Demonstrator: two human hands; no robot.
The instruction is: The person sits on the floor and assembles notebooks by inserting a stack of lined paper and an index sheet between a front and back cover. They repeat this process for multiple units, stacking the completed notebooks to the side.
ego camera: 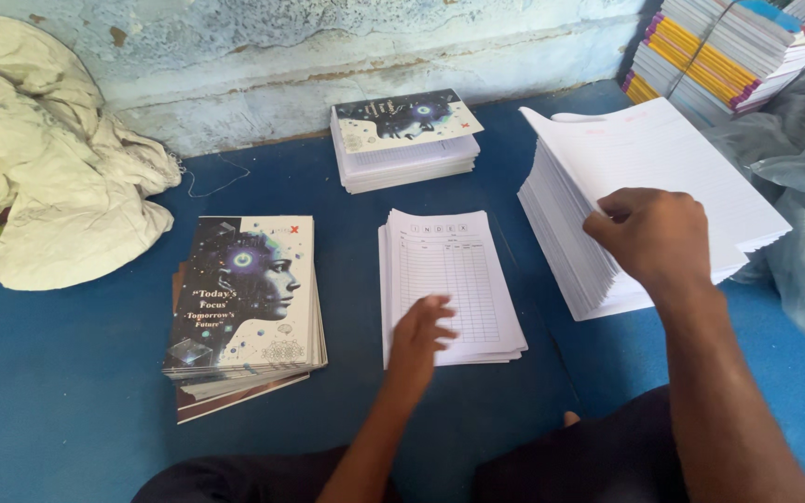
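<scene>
- Head view: the left hand (418, 333) lies flat, fingers spread, on the lower edge of a small pile of printed index sheets (449, 279) at the middle of the blue table (67, 391); it grips nothing.
- The right hand (649, 235) pinches the left edge of the upper sheets of a tall stack of ruled paper (663, 168), just right of the index sheets.
- Left of the left hand sits a pile of illustrated notebook covers (244, 298).
- Farther back lies an assembled notebook bundle (404, 140) near the wall.
- A crumpled cream cloth (39, 158) lies at far left; bound notebooks (719, 47) are piled at top right.
</scene>
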